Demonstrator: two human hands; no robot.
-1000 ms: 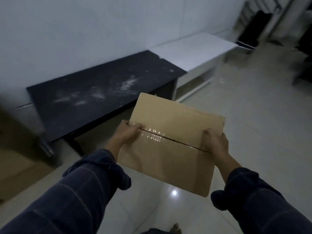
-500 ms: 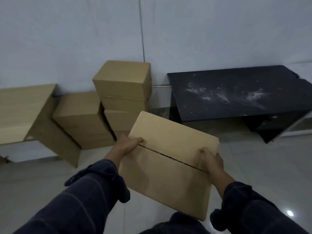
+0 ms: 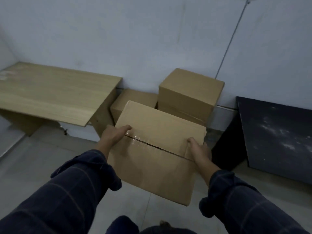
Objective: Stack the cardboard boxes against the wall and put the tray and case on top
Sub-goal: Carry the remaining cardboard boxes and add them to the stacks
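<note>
cardboard box (image 3: 157,149), taped along its top seam, is held off the floor between both hands, in front of the stacked boxes (image 3: 189,97) by the wall. left hand (image 3: 114,137) clasps its left edge, right hand (image 3: 199,151) its right. its underside is hidden; the seam runs hand to hand.

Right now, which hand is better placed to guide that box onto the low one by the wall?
Left. The left hand holds the carried box on the side nearest the low box; the right hand is farther away.
</note>
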